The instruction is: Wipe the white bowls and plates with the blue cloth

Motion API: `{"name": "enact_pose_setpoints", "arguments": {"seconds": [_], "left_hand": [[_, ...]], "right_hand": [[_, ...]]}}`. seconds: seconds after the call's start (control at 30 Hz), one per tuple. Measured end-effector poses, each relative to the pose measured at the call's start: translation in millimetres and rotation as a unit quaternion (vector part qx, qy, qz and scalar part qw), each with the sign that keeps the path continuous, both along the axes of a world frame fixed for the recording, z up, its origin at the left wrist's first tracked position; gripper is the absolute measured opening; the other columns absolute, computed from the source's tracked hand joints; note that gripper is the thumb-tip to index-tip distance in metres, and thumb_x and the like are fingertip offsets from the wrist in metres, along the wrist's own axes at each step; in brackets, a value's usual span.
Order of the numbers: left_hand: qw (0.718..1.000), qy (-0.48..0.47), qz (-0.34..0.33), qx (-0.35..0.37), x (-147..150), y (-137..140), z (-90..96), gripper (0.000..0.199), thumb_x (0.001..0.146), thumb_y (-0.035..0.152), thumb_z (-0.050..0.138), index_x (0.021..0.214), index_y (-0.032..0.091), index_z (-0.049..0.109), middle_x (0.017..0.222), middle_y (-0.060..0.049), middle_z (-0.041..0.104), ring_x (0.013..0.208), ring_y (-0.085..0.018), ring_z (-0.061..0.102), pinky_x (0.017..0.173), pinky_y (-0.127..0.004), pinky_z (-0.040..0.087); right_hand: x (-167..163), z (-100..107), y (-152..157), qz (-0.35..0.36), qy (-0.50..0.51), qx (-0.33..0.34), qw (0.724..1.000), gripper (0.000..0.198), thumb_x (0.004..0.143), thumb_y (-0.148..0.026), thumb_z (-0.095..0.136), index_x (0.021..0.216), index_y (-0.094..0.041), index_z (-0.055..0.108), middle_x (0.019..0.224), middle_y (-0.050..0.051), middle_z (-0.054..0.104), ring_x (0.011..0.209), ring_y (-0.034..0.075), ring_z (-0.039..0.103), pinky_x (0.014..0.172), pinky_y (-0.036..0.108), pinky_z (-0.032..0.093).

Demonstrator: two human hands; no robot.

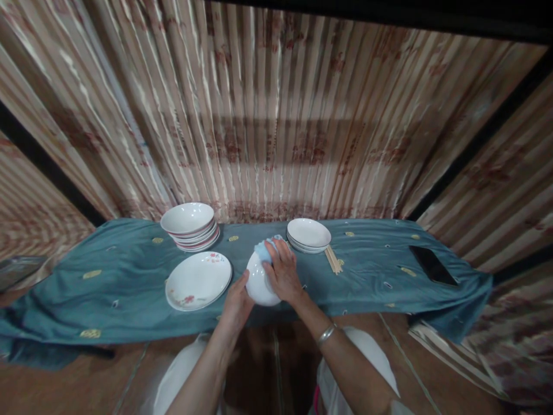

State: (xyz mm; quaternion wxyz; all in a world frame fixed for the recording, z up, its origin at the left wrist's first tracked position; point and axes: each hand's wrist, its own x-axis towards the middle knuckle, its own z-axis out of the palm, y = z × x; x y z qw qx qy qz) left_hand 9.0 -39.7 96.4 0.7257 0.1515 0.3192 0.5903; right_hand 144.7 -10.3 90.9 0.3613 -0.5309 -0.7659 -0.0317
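Observation:
A small white dish (pixel 258 287), its kind hard to tell at this angle, is held up over the front part of the table. My left hand (pixel 238 295) grips its left edge, thumb on the near face. Against the upper right of the dish, my right hand (pixel 281 268) presses a light blue cloth (pixel 262 251), with the fingers bent over it. Part of the cloth is hidden under those fingers. To the left of the dish lies a large oval plate (pixel 199 281) with red flowers on its rim, apparently on top of another one.
On the teal tablecloth (pixel 129 288) stand a stack of white bowls (pixel 188 220) at the back left and stacked small plates (pixel 308 233) at the back right. Chopsticks (pixel 333 260) lie beside those plates. A black phone (pixel 432 265) rests far right. Pleated curtains (pixel 268 144) hang behind.

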Motion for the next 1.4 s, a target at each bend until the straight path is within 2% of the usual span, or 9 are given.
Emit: {"name": "enact_pose_setpoints", "arguments": {"seconds": [0.2,0.3,0.47,0.6,0.8,1.0,1.17,1.4], "left_hand": [[0.998,-0.023,0.019,-0.064,-0.1,0.0,7.4,0.041,0.091,0.023,0.050,0.128,0.005,0.057,0.109,-0.018,0.072,0.117,-0.029,0.060,0.103,-0.041,0.045],[0.996,-0.020,0.014,-0.084,-1.5,0.2,9.0,0.042,0.093,0.024,0.047,0.129,0.005,0.055,0.107,-0.017,0.073,0.115,-0.028,0.062,0.101,-0.041,0.047],[0.992,0.010,0.016,-0.125,-4.9,1.8,7.3,0.047,0.094,0.028,0.044,0.134,0.004,0.049,0.104,-0.018,0.073,0.109,-0.029,0.065,0.096,-0.043,0.051],[0.991,0.012,0.023,-0.128,-5.1,3.7,4.8,0.048,0.094,0.028,0.044,0.138,0.006,0.046,0.106,-0.017,0.073,0.106,-0.029,0.066,0.091,-0.044,0.053],[0.990,-0.003,0.039,-0.133,-2.7,9.1,-11.4,0.050,0.095,0.027,0.042,0.142,0.010,0.043,0.112,-0.016,0.071,0.107,-0.027,0.066,0.092,-0.040,0.053],[0.991,-0.023,0.030,-0.128,4.9,11.3,-23.8,0.048,0.097,0.027,0.037,0.141,0.010,0.044,0.118,-0.016,0.069,0.106,-0.023,0.066,0.096,-0.036,0.050],[0.992,-0.011,0.035,-0.125,8.2,13.6,-36.1,0.044,0.097,0.026,0.037,0.137,0.012,0.049,0.109,-0.013,0.072,0.095,-0.019,0.069,0.093,-0.030,0.050],[0.993,-0.009,0.015,-0.119,8.4,16.4,-53.8,0.043,0.095,0.022,0.040,0.136,0.018,0.050,0.108,-0.008,0.071,0.091,-0.015,0.068,0.090,-0.026,0.050]], "right_hand": [[11.5,-29.2,12.7,-0.011,0.061,-0.024,0.998,0.054,0.099,-0.039,0.027,0.145,-0.012,0.034,0.148,0.016,0.038,0.141,0.025,0.027,0.113,0.046,0.028],[16.1,-46.5,13.7,-0.018,0.091,-0.035,0.995,0.057,0.099,-0.042,0.026,0.145,-0.008,0.033,0.147,0.019,0.039,0.141,0.026,0.029,0.114,0.047,0.029],[18.6,-73.8,2.5,-0.038,0.115,-0.074,0.990,0.060,0.099,-0.044,0.026,0.149,-0.011,0.027,0.149,0.018,0.036,0.141,0.027,0.030,0.112,0.051,0.033],[19.5,-83.9,-14.2,-0.041,0.091,-0.082,0.992,0.062,0.099,-0.045,0.028,0.152,-0.013,0.019,0.154,0.019,0.029,0.144,0.030,0.026,0.111,0.055,0.034],[15.0,-77.1,-42.2,-0.018,0.011,-0.071,0.997,0.060,0.099,-0.042,0.033,0.152,-0.015,0.023,0.157,0.016,0.023,0.147,0.031,0.016,0.111,0.056,0.033],[3.1,-55.2,-59.4,0.017,-0.048,-0.106,0.993,0.059,0.098,-0.041,0.038,0.150,-0.015,0.028,0.157,0.013,0.026,0.146,0.030,0.019,0.113,0.053,0.029],[-8.2,-37.9,-53.9,0.052,-0.072,-0.108,0.990,0.057,0.096,-0.040,0.043,0.148,-0.017,0.034,0.154,0.011,0.034,0.144,0.028,0.026,0.115,0.050,0.025],[-18.3,-29.8,-24.9,0.068,-0.090,-0.114,0.987,0.050,0.097,-0.044,0.043,0.140,-0.020,0.046,0.147,0.009,0.046,0.139,0.025,0.034,0.112,0.047,0.031]]}}
